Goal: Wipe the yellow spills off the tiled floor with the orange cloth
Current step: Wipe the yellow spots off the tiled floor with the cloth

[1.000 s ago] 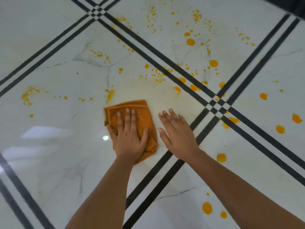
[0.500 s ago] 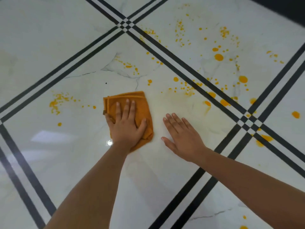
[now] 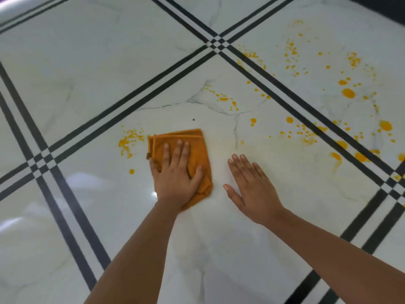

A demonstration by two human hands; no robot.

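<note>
A folded orange cloth (image 3: 197,145) lies flat on the white marble tile floor (image 3: 219,249). My left hand (image 3: 177,174) presses down on the cloth with its fingers spread. My right hand (image 3: 252,185) rests flat on the bare tile just right of the cloth, holding nothing. A patch of yellow splatter (image 3: 129,140) lies right at the cloth's left edge, with a single drop (image 3: 131,171) below it. Many more yellow drops (image 3: 348,93) are scattered over the tiles at the upper right. A faint yellowish smear (image 3: 274,145) shows ahead of my right hand.
Black double grout stripes cross the floor diagonally, meeting at checkered crossings (image 3: 218,43) at the top, (image 3: 40,162) at the left and at the right edge. A dark edge (image 3: 385,3) shows at the top right corner.
My left hand has slid the cloth left across the tile, up to the splatter patch. My right hand has followed it leftward, still flat on the floor.
</note>
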